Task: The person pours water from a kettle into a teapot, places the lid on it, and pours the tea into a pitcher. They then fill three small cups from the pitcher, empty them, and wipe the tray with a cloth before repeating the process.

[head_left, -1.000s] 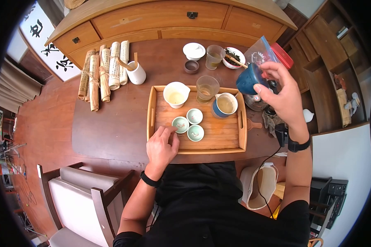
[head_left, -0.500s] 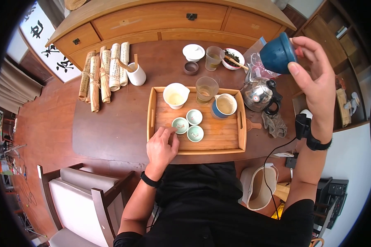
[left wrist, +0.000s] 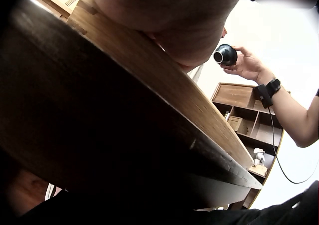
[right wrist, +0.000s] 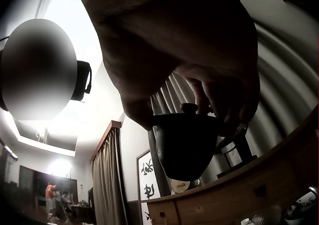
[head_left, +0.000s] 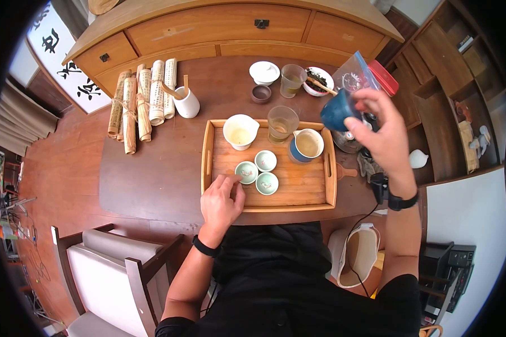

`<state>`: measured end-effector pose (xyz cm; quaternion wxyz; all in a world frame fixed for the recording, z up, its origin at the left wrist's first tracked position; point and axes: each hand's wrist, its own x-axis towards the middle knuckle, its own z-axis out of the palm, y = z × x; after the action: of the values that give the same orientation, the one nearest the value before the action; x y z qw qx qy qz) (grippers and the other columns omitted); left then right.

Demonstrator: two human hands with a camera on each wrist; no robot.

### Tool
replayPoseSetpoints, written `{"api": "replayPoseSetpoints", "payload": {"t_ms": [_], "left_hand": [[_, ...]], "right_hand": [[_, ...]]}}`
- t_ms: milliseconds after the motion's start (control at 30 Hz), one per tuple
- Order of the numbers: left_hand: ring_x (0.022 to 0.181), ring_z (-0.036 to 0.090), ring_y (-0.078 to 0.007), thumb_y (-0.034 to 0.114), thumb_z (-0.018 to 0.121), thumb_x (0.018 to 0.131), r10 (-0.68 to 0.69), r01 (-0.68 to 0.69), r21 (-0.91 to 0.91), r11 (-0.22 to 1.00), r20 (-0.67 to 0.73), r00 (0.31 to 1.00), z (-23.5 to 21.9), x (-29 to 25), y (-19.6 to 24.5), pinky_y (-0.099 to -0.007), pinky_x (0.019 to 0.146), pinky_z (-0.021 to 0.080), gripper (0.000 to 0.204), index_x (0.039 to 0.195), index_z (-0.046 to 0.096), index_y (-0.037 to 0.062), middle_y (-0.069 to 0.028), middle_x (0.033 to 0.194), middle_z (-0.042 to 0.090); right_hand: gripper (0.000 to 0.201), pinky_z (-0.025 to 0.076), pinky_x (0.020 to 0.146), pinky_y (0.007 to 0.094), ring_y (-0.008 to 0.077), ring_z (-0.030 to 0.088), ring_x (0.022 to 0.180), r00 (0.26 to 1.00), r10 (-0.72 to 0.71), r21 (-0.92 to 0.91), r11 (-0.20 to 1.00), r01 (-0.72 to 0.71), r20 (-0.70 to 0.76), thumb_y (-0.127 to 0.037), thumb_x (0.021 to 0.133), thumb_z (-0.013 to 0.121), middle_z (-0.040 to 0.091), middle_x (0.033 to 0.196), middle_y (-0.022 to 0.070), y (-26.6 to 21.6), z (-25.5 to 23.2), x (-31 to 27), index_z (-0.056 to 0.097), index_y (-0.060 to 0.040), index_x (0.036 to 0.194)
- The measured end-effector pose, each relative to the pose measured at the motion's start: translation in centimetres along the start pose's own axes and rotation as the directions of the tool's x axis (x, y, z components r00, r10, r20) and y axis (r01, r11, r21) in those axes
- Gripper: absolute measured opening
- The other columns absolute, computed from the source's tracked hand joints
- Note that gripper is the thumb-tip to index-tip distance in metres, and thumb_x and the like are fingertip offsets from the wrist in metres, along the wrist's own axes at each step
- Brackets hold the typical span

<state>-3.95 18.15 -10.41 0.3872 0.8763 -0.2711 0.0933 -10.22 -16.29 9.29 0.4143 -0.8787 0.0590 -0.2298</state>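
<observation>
My right hand (head_left: 385,126) holds a blue lidded tea bowl (head_left: 337,112), a gaiwan with a red knob, tilted in the air over the tray's far right corner. Fingers and thumb grip its rim and lid; the right wrist view shows the same gaiwan (right wrist: 184,147) dark against the light. On the wooden tray (head_left: 306,188) stand a white pitcher (head_left: 240,137), a glass (head_left: 282,126) and a blue pitcher (head_left: 307,145) holding pale liquid. Three pale green cups (head_left: 266,160) cluster nearby. My left hand (head_left: 222,199) rests at the tray's near left, fingertips right by the leftmost cup (head_left: 246,172).
Behind the tray are a white lidded bowl (head_left: 264,72), a small brown cup (head_left: 261,94), another glass (head_left: 292,81) and a bowl of tea leaves (head_left: 319,78). Bamboo scrolls (head_left: 146,95) and a white tool holder (head_left: 186,104) stand left. A kettle (head_left: 347,141) is partly hidden.
My right hand swung the gaiwan up and to the right, uncovering the kettle, then brought it back down toward the tray's right side. My left hand has stayed in place.
</observation>
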Motion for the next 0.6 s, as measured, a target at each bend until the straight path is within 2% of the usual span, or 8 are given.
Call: {"api": "replayPoseSetpoints", "payload": {"t_ms": [67, 200, 333, 367, 467, 533, 567, 600], "left_hand": [[0.083, 0.076, -0.0331, 0.009, 0.079, 0.094, 0.009, -0.009, 0.005, 1.0, -0.008, 1.0, 0.1, 0.0, 0.0, -0.0449, 0.072, 0.061, 0.012, 0.106, 0.079, 0.0091, -0.0094, 0.093, 0.073], [0.083, 0.076, -0.0332, 0.009, 0.079, 0.094, 0.009, -0.009, 0.0, 1.0, -0.005, 1.0, 0.1, 0.1, 0.0, -0.0452, 0.072, 0.061, 0.011, 0.105, 0.079, 0.0088, -0.0095, 0.093, 0.073], [0.084, 0.076, -0.0336, 0.008, 0.079, 0.094, 0.025, -0.025, 0.007, 1.0, -0.01, 1.0, 0.1, 0.1, -0.1, -0.0453, 0.073, 0.061, 0.011, 0.105, 0.078, 0.0088, -0.0099, 0.094, 0.073], [0.084, 0.076, -0.0336, 0.008, 0.079, 0.094, 0.023, -0.023, 0.005, 1.0, -0.006, 1.0, 0.2, 0.0, -0.1, -0.0453, 0.073, 0.061, 0.011, 0.105, 0.078, 0.0088, -0.0099, 0.094, 0.073], [0.083, 0.076, -0.0336, 0.008, 0.079, 0.094, 0.009, -0.01, -0.019, 1.0, -0.015, 1.0, 0.4, 0.0, -0.3, -0.0453, 0.073, 0.061, 0.012, 0.106, 0.078, 0.0089, -0.0102, 0.094, 0.073], [0.084, 0.076, -0.0334, 0.008, 0.079, 0.094, 0.016, -0.016, -0.015, 1.0, -0.025, 1.0, 0.4, 0.0, -0.3, -0.0454, 0.073, 0.061, 0.012, 0.106, 0.078, 0.009, -0.0102, 0.094, 0.073], [0.084, 0.076, -0.0334, 0.008, 0.079, 0.094, 0.013, -0.014, -0.017, 1.0, -0.032, 0.999, 0.3, 0.0, -0.2, -0.0454, 0.073, 0.061, 0.012, 0.106, 0.078, 0.009, -0.0102, 0.094, 0.073], [0.084, 0.076, -0.0333, 0.008, 0.079, 0.094, 0.012, -0.012, -0.007, 1.0, -0.025, 1.0, 0.2, 0.0, -0.1, -0.0455, 0.073, 0.061, 0.012, 0.106, 0.078, 0.009, -0.01, 0.094, 0.073]], "right_hand": [[0.053, 0.056, 0.108, 0.0382, 0.0209, 0.074, 0.12, 0.996, 0.083, 0.016, 0.996, -0.084, 0.044, -0.02, 0.091, 0.094, 0.079, 0.122, 0.0132, 3.0, 2.6, -1.2, 0.069, -0.0007, 0.135], [0.053, 0.056, 0.108, 0.0383, 0.0207, 0.075, 0.12, 0.985, 0.137, 0.015, 0.99, -0.139, 0.1, -0.02, 0.091, 0.094, 0.08, 0.122, 0.0135, 4.3, 4.2, -1.7, 0.07, -0.0009, 0.134], [0.053, 0.056, 0.108, 0.0373, 0.0197, 0.072, 0.117, 0.997, 0.075, 0.032, 0.997, -0.076, 0.023, -0.018, 0.092, 0.093, 0.078, 0.122, 0.0112, 1.8, 1.6, -0.6, 0.069, 0.0001, 0.135], [0.052, 0.056, 0.107, 0.0372, 0.0192, 0.071, 0.118, 0.999, 0.036, 0.084, 0.996, -0.035, -0.011, -0.018, 0.092, 0.093, 0.076, 0.124, 0.0104, 1.1, 0.8, -0.2, 0.069, -0.0012, 0.136], [0.051, 0.056, 0.107, 0.0371, 0.019, 0.07, 0.12, 0.999, 0.009, 0.058, 0.998, -0.006, -0.049, -0.017, 0.092, 0.093, 0.076, 0.126, 0.0106, -0.1, -0.1, -0.1, 0.069, -0.002, 0.136], [0.051, 0.056, 0.108, 0.0373, 0.0197, 0.071, 0.121, 0.992, 0.125, 0.089, 0.988, -0.127, 0.031, -0.018, 0.092, 0.093, 0.076, 0.126, 0.0112, 1.0, 1.2, -0.7, 0.069, -0.0017, 0.135], [0.052, 0.055, 0.109, 0.0373, 0.0203, 0.071, 0.121, 0.99, 0.117, 0.04, 0.992, -0.121, 0.079, -0.019, 0.092, 0.093, 0.076, 0.125, 0.0118, 2.8, 2.1, -1.1, 0.068, -0.001, 0.134], [0.053, 0.055, 0.109, 0.0373, 0.0204, 0.072, 0.121, 0.982, 0.144, 0.068, 0.986, -0.153, 0.119, -0.02, 0.092, 0.094, 0.077, 0.124, 0.0119, 4.0, 3.2, -1.6, 0.068, -0.0012, 0.134]]}}
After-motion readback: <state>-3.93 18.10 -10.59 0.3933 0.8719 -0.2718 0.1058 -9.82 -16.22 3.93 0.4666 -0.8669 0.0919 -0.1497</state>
